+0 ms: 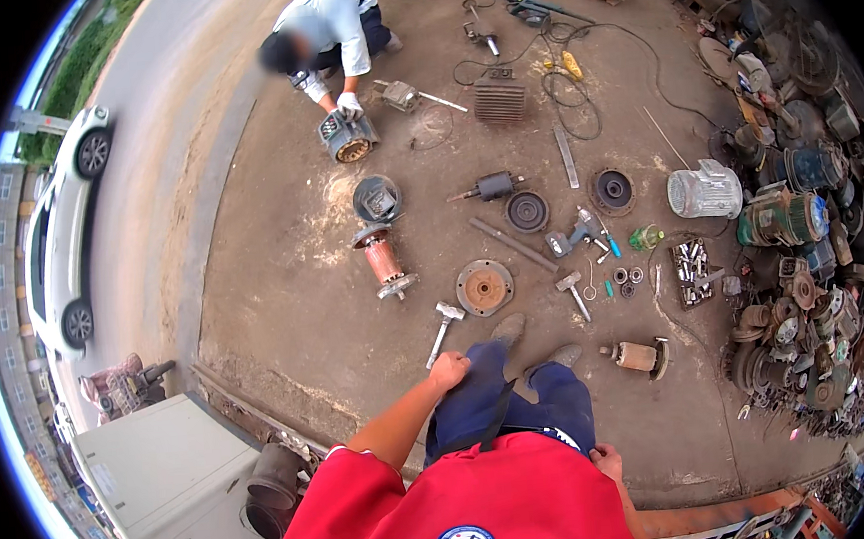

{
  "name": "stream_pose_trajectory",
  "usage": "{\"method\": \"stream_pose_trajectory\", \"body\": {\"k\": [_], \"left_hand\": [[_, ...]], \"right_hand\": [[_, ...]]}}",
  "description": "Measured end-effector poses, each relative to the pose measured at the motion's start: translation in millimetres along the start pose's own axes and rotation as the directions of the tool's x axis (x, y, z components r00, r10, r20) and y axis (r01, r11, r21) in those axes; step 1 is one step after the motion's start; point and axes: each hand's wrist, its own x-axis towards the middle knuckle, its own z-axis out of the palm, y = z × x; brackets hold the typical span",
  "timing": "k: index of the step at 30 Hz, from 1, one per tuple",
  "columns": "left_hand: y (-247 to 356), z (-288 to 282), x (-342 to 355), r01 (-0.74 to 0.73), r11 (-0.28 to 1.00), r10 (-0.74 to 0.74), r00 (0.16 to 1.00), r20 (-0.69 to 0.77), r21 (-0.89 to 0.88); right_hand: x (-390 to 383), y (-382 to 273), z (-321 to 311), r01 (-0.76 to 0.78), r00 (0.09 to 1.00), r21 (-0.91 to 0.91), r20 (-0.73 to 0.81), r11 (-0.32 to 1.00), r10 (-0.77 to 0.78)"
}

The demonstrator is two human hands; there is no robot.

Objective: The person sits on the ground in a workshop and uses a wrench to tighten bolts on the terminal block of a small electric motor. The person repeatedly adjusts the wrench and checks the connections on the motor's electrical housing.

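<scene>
Left hand [449, 370] curls beside the hammer [446, 319], right hand [606, 457] hangs rightward of it, grips unclear; work seems paused, next reach likely needs stooping.

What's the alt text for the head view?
A person in a red shirt stands over motor parts and tools, left hand near a hammer, right hand at their side. Ahead, a crouching co-worker handles a motor; a scrap pile fills the right.

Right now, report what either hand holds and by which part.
It cannot be told: the left hand is curled by the handle end of a hammer, without a clear grip; the right hand, partly hidden, shows nothing held.
</scene>
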Motion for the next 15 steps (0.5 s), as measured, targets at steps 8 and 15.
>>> {"method": "stream_pose_trajectory", "body": {"k": [8,15], "left_hand": [[-26,10,5,0.033,0.999,-0.033,0.999,0.027,0.016],[-23,13,2,0.034,0.999,-0.034,0.999,0.016,-0.039]], "right_hand": [[12,16,2,0.006,0.999,0.024,0.049,1.0,-0.007],[10,10,-4,0.032,0.999,-0.057,0.032,0.998,-0.03]]}}
